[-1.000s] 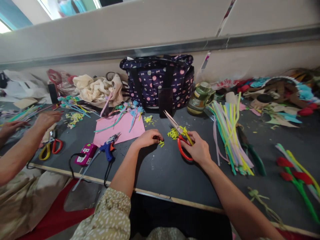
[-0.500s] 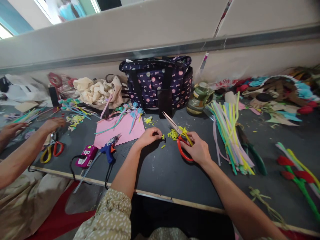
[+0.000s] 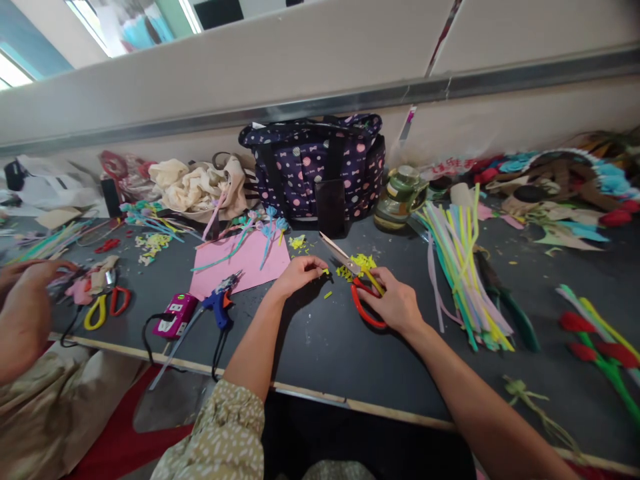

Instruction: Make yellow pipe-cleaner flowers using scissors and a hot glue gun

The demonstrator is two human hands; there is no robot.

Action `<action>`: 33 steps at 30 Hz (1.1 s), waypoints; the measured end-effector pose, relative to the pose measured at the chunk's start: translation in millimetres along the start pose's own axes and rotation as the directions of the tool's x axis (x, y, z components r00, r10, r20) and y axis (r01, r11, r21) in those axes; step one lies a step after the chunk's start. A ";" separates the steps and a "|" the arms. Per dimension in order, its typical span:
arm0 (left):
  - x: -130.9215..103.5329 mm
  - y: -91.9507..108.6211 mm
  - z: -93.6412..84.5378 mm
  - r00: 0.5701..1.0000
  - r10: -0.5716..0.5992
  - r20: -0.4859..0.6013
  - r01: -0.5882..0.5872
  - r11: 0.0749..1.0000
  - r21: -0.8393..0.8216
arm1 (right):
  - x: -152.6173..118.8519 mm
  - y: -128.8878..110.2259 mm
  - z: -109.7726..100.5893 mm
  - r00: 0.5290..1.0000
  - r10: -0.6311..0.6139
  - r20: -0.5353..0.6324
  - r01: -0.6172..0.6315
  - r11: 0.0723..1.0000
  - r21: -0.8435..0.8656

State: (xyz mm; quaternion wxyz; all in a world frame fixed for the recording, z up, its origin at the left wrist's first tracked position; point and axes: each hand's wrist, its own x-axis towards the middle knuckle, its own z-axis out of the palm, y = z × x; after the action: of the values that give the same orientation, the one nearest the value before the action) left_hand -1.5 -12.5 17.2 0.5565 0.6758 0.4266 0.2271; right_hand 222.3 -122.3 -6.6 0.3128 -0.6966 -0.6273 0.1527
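The right hand (image 3: pixel 397 300) was closed around the scissors (image 3: pixel 354 268), whose long axis slanted from near right to far left, tips pointing away, by yellow snippets (image 3: pixel 366 260) above the dark table (image 3: pixel 320 353). The left hand (image 3: pixel 299 275) pinched a yellow piece (image 3: pixel 325 271).

- Head view: worn on the person's head, facing forward and steeply down onto the dark tabletop (image 3: pixel 320 353).
- Near field: left forearm (image 3: pixel 250 347) entering from 7 o'clock, right forearm (image 3: pixel 470 380) from 4; left hand (image 3: pixel 301 273) and right hand (image 3: pixel 397 300) close to mid-frame.
- Far field: patterned bag (image 3: pixel 300 167) toward 12 o'clock, wall (image 3: pixel 325 40) behind.
- Tilt: wall rail (image 3: pixel 540 72) climbs toward 2 o'clock.
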 end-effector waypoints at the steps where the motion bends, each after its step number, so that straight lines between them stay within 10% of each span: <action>1: -0.1 0.4 -0.6 1.000 -0.001 0.005 0.001 1.000 0.026 | -0.3 -0.1 0.5 1.000 -0.009 0.006 0.009 1.000 -0.014; 7: -0.2 -1.2 -2.3 0.997 0.008 0.081 -0.013 0.998 0.063 | -1.1 0.2 1.6 0.999 -0.045 0.006 0.045 0.998 -0.044; 20: 11.5 -10.1 -9.2 0.951 -0.166 -0.259 -0.080 0.678 -0.730 | -5.1 -3.0 1.2 0.986 -0.167 0.005 0.167 0.985 -0.032; 33: 11.1 -10.7 -3.7 0.942 -0.197 -0.272 -0.079 0.656 -0.750 | -6.1 -2.5 3.2 0.976 -0.216 -0.024 0.212 0.972 -0.105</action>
State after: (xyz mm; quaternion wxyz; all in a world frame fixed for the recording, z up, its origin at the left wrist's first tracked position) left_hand -1.9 -1.0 6.2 0.7133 0.3225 0.4031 0.4741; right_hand 217.4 -127.4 -8.6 0.3025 -0.6425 -0.7002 0.0736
